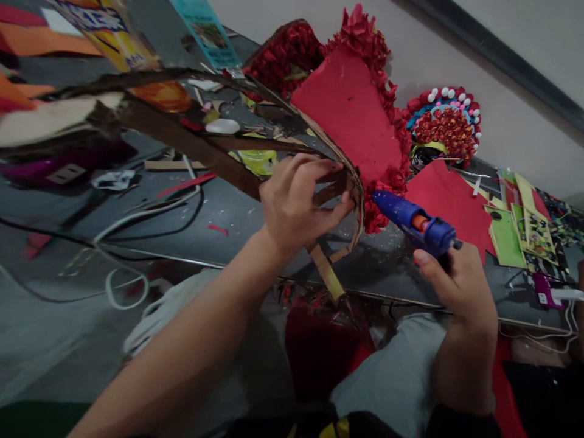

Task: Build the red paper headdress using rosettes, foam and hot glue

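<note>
My left hand (298, 198) grips the curved rim of a brown cardboard frame (182, 131), thumb and fingers pinched round its edge. The frame stretches from there to the far left above the table. In my right hand (460, 280) is a blue glue gun (413, 222) with an orange part showing in its body. Its tip points left, close to the frame's rim and to red crumpled-paper trim; whether it touches either I cannot tell. Behind the rim stands a red panel (349, 109) edged with that crumpled trim.
On the grey table (228, 225) lie scraps and a white cable (150, 213). A beaded round ornament (444, 125) leans at the wall. Red sheet (451, 201) and green pieces (506, 237) lie right. A yellow packet (104, 30) is at upper left.
</note>
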The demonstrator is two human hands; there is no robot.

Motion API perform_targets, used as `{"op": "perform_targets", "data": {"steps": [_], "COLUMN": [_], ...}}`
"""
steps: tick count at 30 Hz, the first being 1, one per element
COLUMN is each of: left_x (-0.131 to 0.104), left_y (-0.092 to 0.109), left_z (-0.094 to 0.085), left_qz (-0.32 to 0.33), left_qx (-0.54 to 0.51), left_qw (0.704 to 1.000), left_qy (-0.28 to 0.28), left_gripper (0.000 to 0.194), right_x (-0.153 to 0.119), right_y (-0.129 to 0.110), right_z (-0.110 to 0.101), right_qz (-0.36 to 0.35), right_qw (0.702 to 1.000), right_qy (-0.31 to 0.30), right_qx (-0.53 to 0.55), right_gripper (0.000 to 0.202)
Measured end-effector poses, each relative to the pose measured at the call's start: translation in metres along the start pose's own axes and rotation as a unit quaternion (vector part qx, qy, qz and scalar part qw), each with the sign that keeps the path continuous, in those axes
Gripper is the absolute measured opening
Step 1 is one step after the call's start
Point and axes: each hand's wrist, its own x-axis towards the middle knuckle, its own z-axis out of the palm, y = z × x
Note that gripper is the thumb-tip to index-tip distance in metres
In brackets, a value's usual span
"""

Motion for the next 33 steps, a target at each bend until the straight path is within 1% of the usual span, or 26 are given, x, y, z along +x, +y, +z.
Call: {"op": "perform_targets", "data": {"steps": [2,5,7,9,11,13,16,17,18,20,22,23,25,28,31,33], "left_x": [-0.002,-0.004,-0.004,-0.002,0.001,0.003,0.004,0.004,0.004,0.004,0.004,0.003,0.002,-0.001,-0.005,-0.006], "left_y": [0.000,0.000,-0.001,-0.002,-0.003,-0.006,-0.011,-0.013,-0.014,-0.017,-0.018,-0.018,-0.019,-0.020,-0.021,-0.022], "left_z": [0.001,0.003,0.004,0.006,0.006,0.007,0.008,0.008,0.008,0.008,0.007,0.007,0.008,0.012,0.018,0.022], "left_qz": [-0.010,-0.066,-0.116,-0.155,-0.180,-0.205,-0.262,-0.279,-0.293,-0.315,-0.333,-0.343,-0.359,-0.363,-0.354,-0.355], "left_qx": [-0.004,-0.036,-0.076,-0.102,-0.099,-0.080,-0.049,-0.039,-0.027,-0.007,0.002,0.004,0.009,0.020,0.030,0.035], "left_qw": [1.000,0.997,0.990,0.982,0.978,0.975,0.964,0.959,0.954,0.943,0.930,0.922,0.911,0.904,0.898,0.894], "left_qy": [0.003,0.003,0.012,0.029,0.032,0.020,-0.022,-0.039,-0.058,-0.108,-0.158,-0.178,-0.201,-0.225,-0.259,-0.271], "left_gripper": [0.033,0.033,0.034,0.035,0.035,0.034,0.034,0.035,0.037,0.037,0.035,0.035,0.037,0.041,0.042,0.042], "right_x": [-0.001,-0.006,-0.009,-0.011,-0.007,0.001,0.016,0.020,0.024,0.028,0.029,0.029,0.027,0.023,0.022,0.027], "right_y": [-0.008,-0.011,-0.007,0.002,0.016,0.035,0.073,0.087,0.100,0.126,0.145,0.151,0.160,0.162,0.155,0.148], "right_z": [0.000,0.002,0.004,0.004,0.001,-0.001,0.002,0.005,0.010,0.020,0.030,0.033,0.036,0.033,0.030,0.031], "right_qz": [-0.013,-0.020,-0.014,0.004,0.036,0.078,0.122,0.140,0.167,0.226,0.268,0.278,0.286,0.290,0.297,0.286], "right_qw": [1.000,0.999,0.997,0.987,0.973,0.964,0.961,0.961,0.956,0.944,0.926,0.920,0.914,0.909,0.902,0.903], "right_qy": [0.004,0.030,0.078,0.150,0.218,0.254,0.238,0.222,0.212,0.169,0.145,0.144,0.152,0.164,0.173,0.173], "right_qx": [-0.009,0.001,0.022,0.050,0.060,0.024,-0.065,-0.091,-0.119,-0.172,-0.223,-0.234,-0.245,-0.251,-0.263,-0.269], "right_gripper": [0.022,0.023,0.024,0.026,0.027,0.029,0.043,0.046,0.048,0.049,0.049,0.049,0.046,0.042,0.040,0.041]}}
